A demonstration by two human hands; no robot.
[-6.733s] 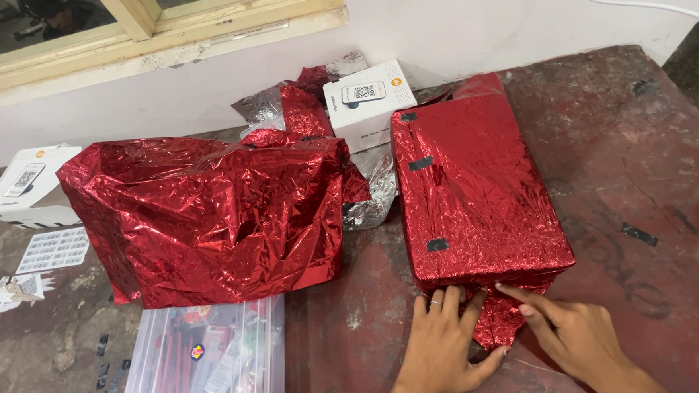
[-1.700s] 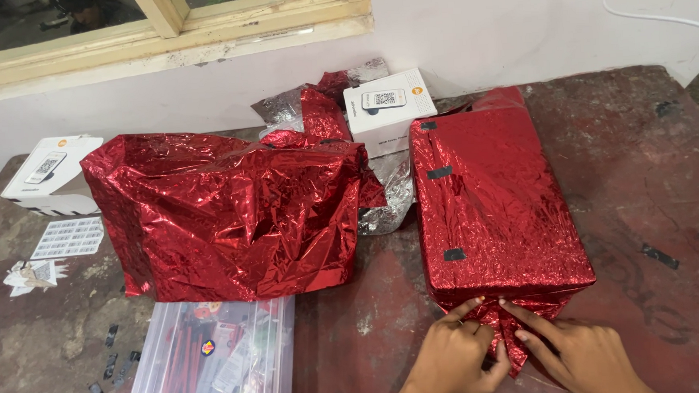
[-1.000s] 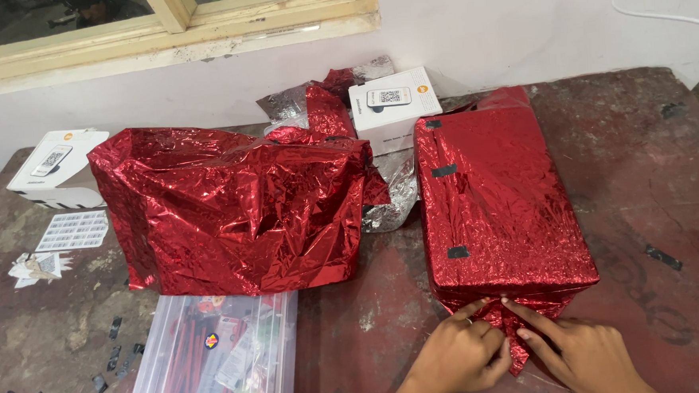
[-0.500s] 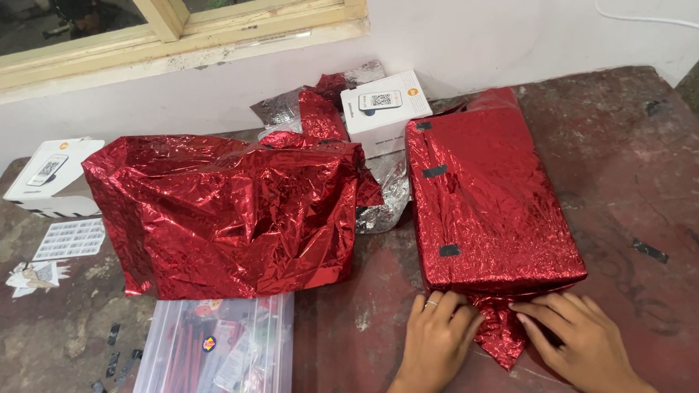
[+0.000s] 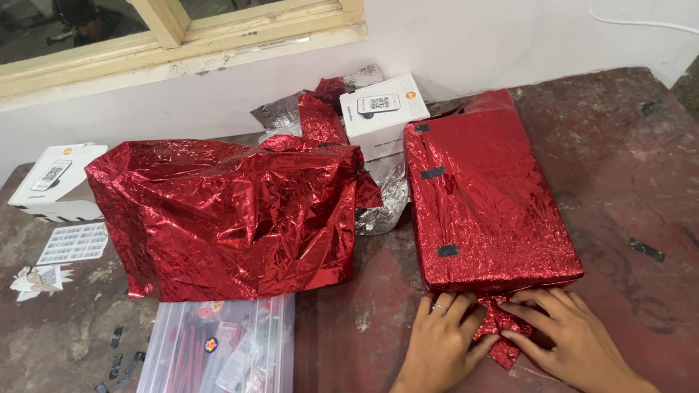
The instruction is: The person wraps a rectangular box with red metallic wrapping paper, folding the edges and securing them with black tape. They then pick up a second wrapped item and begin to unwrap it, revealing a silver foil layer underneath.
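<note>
A box wrapped in shiny red foil (image 5: 489,197) lies on the worn table (image 5: 643,165), held by small black tape strips. At its near end a loose pointed foil flap (image 5: 498,336) sticks out. My left hand (image 5: 443,343) lies flat with fingers spread, pressing the flap's left side against the table. My right hand (image 5: 568,336) presses the flap's right side the same way. Both hands touch the box's near end.
A second, loosely crumpled red foil bundle (image 5: 231,219) sits to the left. A clear plastic case of supplies (image 5: 214,359) lies in front of it. Two white boxes (image 5: 381,111) (image 5: 58,184), silver foil scraps (image 5: 382,203), a sticker sheet (image 5: 73,243) and black tape bits (image 5: 107,369) lie about.
Since a second ago my fingers went from pinching the flap's top to lying flat and spread over both its sides. The flap now shows less between my hands.
</note>
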